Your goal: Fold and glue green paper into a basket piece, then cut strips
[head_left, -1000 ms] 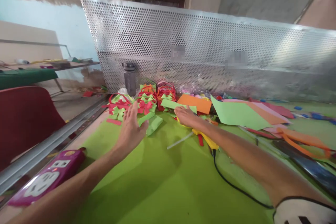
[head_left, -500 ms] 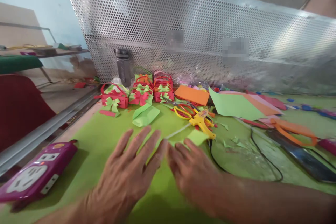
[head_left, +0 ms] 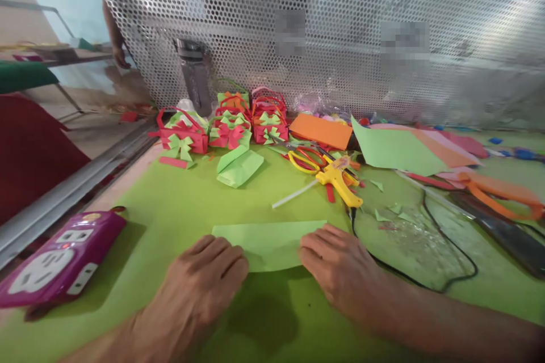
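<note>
A strip of light green paper (head_left: 272, 247) lies between my hands at the front of the green table. My left hand (head_left: 204, 281) is closed on its left end, fingers curled over the edge. At the right end my right hand (head_left: 336, 258) grips the same paper, thumb hidden below. The near edge of the strip bows slightly up from the table. Just beyond it lie a yellow glue gun (head_left: 340, 181) with a clear glue stick, scissors (head_left: 304, 160) with yellow and orange handles, and a folded green paper piece (head_left: 240, 167).
Small red paper baskets (head_left: 185, 136) with green bows stand at the back left, before a grey bottle (head_left: 193, 76). A purple power strip (head_left: 63, 255) sits at the left. Coloured sheets (head_left: 395, 147) and a black cable (head_left: 451, 244) occupy the right. A perforated metal panel (head_left: 247, 5) rises behind.
My hands were flat and close together; now they are apart with curled fingers, holding the green paper's ends. The view has tilted down. A person's arm has appeared at the back left.
</note>
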Demonstrator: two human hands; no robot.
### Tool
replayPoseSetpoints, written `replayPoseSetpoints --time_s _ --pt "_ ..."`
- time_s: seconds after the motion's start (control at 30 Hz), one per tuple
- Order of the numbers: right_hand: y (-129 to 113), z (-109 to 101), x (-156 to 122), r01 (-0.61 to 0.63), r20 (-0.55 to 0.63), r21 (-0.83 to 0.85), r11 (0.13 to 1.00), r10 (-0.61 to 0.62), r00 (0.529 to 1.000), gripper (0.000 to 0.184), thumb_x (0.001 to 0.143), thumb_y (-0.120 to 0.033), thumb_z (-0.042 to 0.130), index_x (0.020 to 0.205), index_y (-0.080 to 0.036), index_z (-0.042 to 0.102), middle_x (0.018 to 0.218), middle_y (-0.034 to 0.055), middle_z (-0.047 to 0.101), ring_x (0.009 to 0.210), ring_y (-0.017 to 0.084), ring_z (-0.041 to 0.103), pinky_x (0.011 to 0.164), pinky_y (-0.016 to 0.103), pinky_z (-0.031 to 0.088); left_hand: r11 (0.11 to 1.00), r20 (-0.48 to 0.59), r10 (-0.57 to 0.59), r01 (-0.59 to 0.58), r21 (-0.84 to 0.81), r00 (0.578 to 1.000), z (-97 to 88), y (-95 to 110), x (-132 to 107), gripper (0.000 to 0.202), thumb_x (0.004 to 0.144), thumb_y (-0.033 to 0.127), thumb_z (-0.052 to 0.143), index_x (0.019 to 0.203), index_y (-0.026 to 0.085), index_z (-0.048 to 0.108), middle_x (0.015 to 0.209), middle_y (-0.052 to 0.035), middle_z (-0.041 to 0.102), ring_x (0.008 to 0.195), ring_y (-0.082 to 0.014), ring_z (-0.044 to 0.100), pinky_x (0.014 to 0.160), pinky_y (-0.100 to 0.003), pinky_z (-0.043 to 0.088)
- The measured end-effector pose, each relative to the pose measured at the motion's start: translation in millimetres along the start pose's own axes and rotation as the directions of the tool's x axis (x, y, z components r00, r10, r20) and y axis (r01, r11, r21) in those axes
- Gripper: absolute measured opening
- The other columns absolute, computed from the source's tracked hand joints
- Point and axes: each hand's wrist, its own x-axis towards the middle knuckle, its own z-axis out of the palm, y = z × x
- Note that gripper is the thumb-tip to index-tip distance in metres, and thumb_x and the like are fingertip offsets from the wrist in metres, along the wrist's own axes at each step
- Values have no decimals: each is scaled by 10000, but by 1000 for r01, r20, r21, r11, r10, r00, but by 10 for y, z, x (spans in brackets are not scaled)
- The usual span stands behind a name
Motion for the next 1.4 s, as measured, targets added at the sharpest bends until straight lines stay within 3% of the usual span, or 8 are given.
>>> replayPoseSetpoints --time_s 0.13,0.33,0.53,0.63,0.7,0.97,1.2,1.4 --pt "103 22 6 -78 65 209 975 65 996 172 776 -97 547 636 -196 553 643 -13 574 628 136 503 628 276 353 995 176 -100 104 -12 979 -107 -23 -10 310 906 153 350 659 188 536 585 -5 521 544 -158 474 544 -299 333" --pt "235 -83 64 -411 263 445 796 323 909 192 828 -206 529 642 -201 577 573 -45 562 540 97 499 525 210 331 938 180 -301 325 -123 937 -191 -136 -12 263 877 329 443 683 208 573 593 12 580 529 -129 527 530 -235 380" --pt "269 -69 76 -493 293 429 757 400 869 208 840 -221 481 641 -202 539 512 -69 493 468 88 427 476 211 296 769 201 -582 614 -178 788 -122 -221 -75 269 751 521 576 818 269 641 738 -11 693 668 -206 655 571 -281 481" --pt "266 -20 79 -494 260 426 758 421 869 180 832 -217 487 662 -208 546 541 -64 541 483 97 468 497 221 321 734 141 -638 654 -186 757 -84 -252 -128 337 723 562 590 955 319 626 845 -17 712 762 -234 687 585 -299 528" --pt "266 10 72 -490 249 411 769 422 872 169 833 -230 492 675 -215 551 551 -60 562 487 105 489 502 229 333 754 109 -630 639 -150 769 -80 -259 -153 316 743 535 575 972 322 621 839 -23 706 705 -223 690 534 -286 528" --pt "241 85 18 -494 206 396 774 449 869 151 809 -283 522 670 -250 572 541 -51 612 459 130 540 453 247 348 929 13 -368 367 51 930 -165 -241 -114 251 843 448 480 1012 272 539 690 6 691 533 -165 623 515 -266 460" --pt "247 146 -35 -481 172 318 817 449 877 148 832 -340 503 710 -285 568 646 -26 679 531 168 610 484 281 399 933 22 -320 312 178 947 -138 -209 -163 276 887 409 405 1063 207 469 522 57 564 518 -164 596 613 -306 387" --pt "248 170 -53 -432 87 297 851 426 900 136 811 -322 532 678 -294 521 540 -47 630 449 171 581 438 296 381 928 17 -315 304 214 949 -160 -183 -146 234 899 400 388 991 201 470 557 50 584 536 -162 605 639 -308 378"
